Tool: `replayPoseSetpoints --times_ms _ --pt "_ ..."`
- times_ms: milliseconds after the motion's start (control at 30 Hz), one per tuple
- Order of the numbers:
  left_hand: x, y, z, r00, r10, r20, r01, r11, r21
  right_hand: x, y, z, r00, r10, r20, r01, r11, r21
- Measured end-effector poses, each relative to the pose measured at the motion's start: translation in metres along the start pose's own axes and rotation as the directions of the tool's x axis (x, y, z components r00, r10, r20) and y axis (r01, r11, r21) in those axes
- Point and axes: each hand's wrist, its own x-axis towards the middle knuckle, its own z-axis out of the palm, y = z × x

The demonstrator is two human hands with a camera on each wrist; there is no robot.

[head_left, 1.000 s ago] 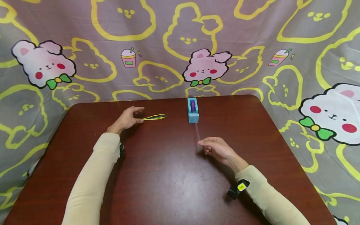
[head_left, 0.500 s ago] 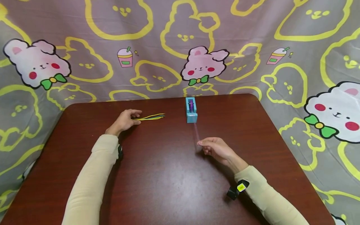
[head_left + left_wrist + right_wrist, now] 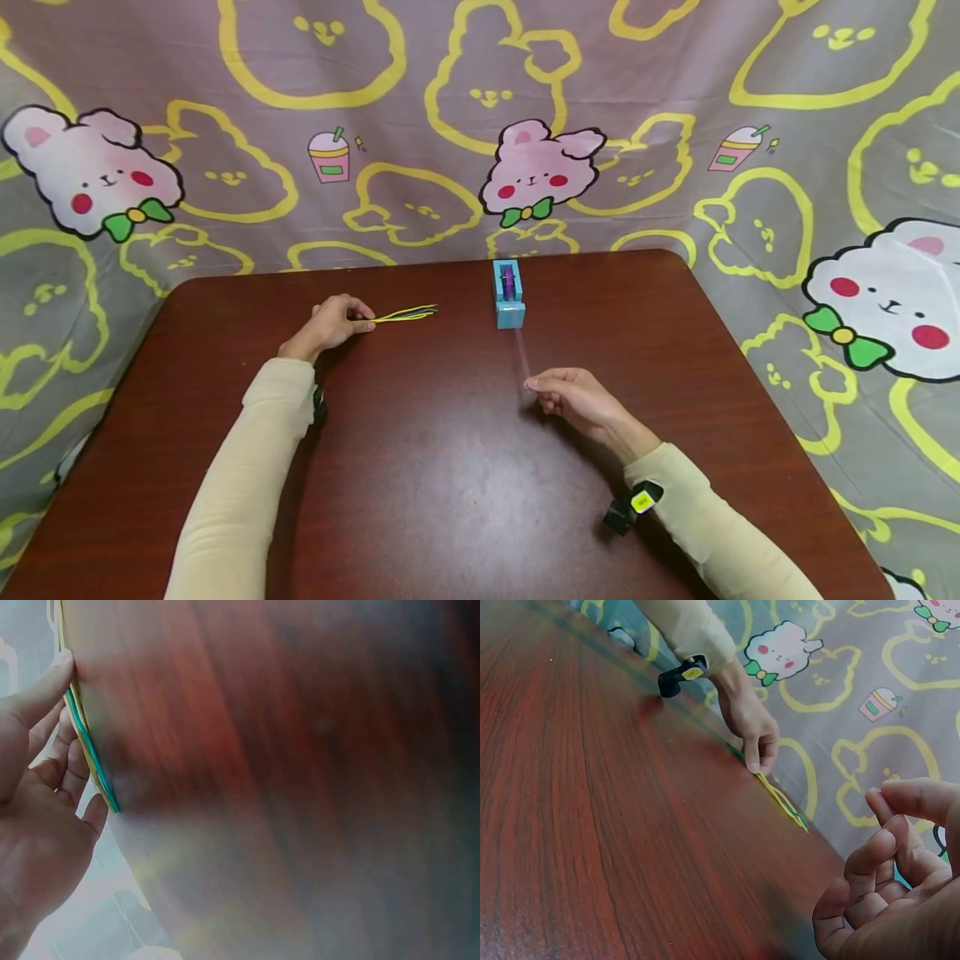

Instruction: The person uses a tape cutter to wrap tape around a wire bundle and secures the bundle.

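Note:
My left hand [image 3: 328, 323] is over the table's left rear part and pinches a bundle of thin yellow and green wires [image 3: 408, 315] between thumb and fingers. In the left wrist view the wires [image 3: 91, 750] run under the thumb tip and along the fingers. A light-blue tape dispenser [image 3: 511, 315] with a purple roll [image 3: 507, 282] stands near the far edge, right of the wires. From its front a strip of clear tape [image 3: 521, 350] stretches towards me. My right hand [image 3: 581, 402] pinches the strip's end between thumb and forefinger, the other fingers curled.
The dark red-brown wooden table [image 3: 420, 467] has rounded far corners. A curtain [image 3: 420, 125] printed with cartoon bears hangs close behind its far and side edges. Each wrist carries a small black camera, the right one [image 3: 633, 508] most visible.
My left hand slid left along the wires, opened its fingers slightly, then closed thumb and fingers on the bundle again. The right hand keeps the tape stretched in nearly the same place.

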Motion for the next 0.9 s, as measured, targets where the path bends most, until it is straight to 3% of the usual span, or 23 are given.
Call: replayPoseSetpoints --times_ms 333,600,900 --pt "0.000 0.001 0.001 0.997 0.037 0.069 -0.046 0.991 0.129 0.001 0.002 -0.002 1.000 -0.002 -0.001 0.002 1.000 -0.001" --pt "-0.003 0.007 0.001 0.986 0.091 0.136 -0.125 0.956 0.265 0.002 0.003 0.000 1.000 -0.001 -0.009 0.001 1.000 0.018" --pt "-0.006 0.012 0.001 0.980 0.102 0.173 -0.153 0.938 0.311 0.001 0.001 0.002 1.000 -0.003 -0.008 0.003 1.000 0.030"
